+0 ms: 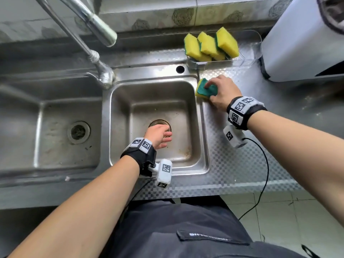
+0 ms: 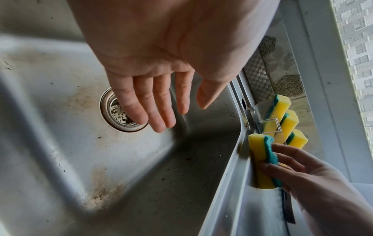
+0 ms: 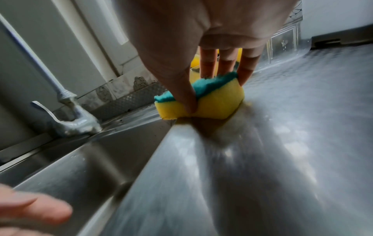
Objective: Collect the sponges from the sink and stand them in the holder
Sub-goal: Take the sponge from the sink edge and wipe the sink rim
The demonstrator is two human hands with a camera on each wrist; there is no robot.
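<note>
The sponge [image 1: 206,89] I was after sat on the counter [image 1: 242,164] right at the sink's [image 1: 202,127] right rim, green scouring side up and yellow foam below, and my right hand [image 1: 221,94] had it pinched: my thumb [image 3: 186,95] dug into the near yellow side while my fingers [image 3: 247,70] came over the green top and down the far edge. Whether it rested on the steel or was just clear of it, I could not tell. Just beyond it, toward the wall, the clear holder [image 1: 223,62] stood on the counter with three sponges [image 1: 210,45] already in it, set on edge and leaning one against the next, yellow faces showing. My left hand [image 1: 158,135] hung inside the right basin above the drain [image 2: 119,111], fingers [image 2: 161,111] straight and slack, holding nothing and touching nothing. To the left lay the second basin [image 1: 55,127] with its own drain, and the tap [image 1: 93,23] reached across from behind. A white appliance [image 1: 301,38] stood at the counter's far right.
</note>
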